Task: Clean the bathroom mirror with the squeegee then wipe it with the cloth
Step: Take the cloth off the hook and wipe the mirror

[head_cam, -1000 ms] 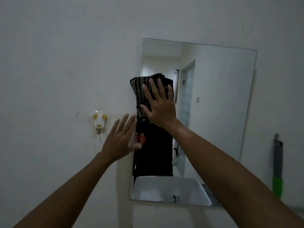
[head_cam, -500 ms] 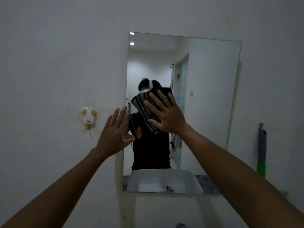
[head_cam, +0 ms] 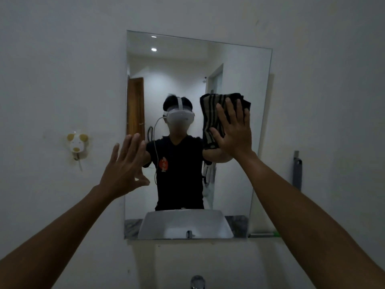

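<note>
Since the earlier frame we are sliding the striped cloth rightward, from the glass's left-centre to its right half. Nearest, our left hand is hovering at the bathroom mirror's left edge, fingers spread and holding nothing; whether it touches, we cannot tell. Farther in, our right hand is pressing the cloth flat with straight fingers. To wipe well, we are judging that even palm pressure and overlapping passes matter. Far right, the squeegee is hanging on the wall.
</note>
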